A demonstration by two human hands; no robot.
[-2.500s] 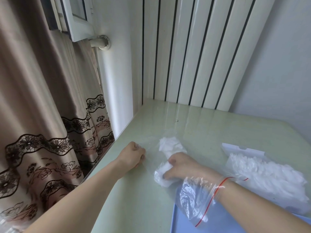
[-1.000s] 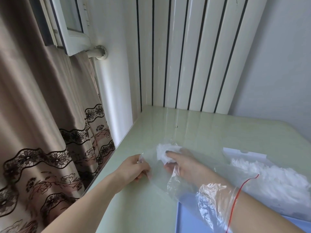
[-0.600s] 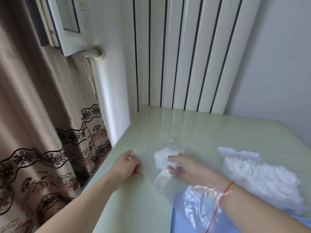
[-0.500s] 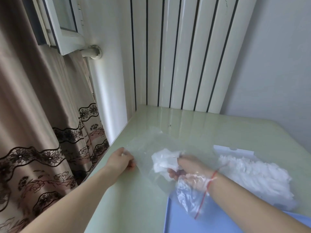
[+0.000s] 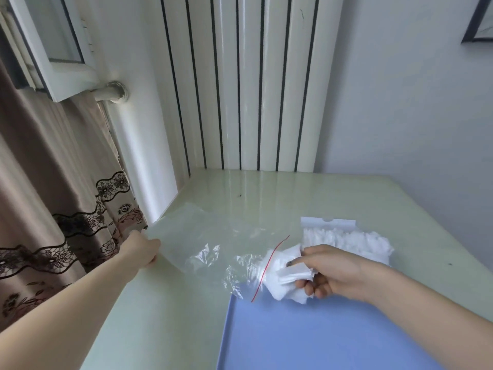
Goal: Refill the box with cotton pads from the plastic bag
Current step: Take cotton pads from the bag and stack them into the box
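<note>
We see a pale green glossy table (image 5: pixel 306 193) set into a corner. Behind it stands a white panel (image 5: pixel 240 81) with dark vertical stripes, next to a plain wall (image 5: pixel 400 102). At left hangs a brown curtain (image 5: pixel 40 169) with black lace bands, below a white window frame (image 5: pixel 56 49) and a pipe (image 5: pixel 110 92). A dark picture frame (image 5: pixel 477 22) shows at the top right corner.

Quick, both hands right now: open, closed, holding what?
Left hand: fingers pinch the far end of the clear plastic zip bag.
Right hand: fingers grip a bunch of white cotton pads.
</note>
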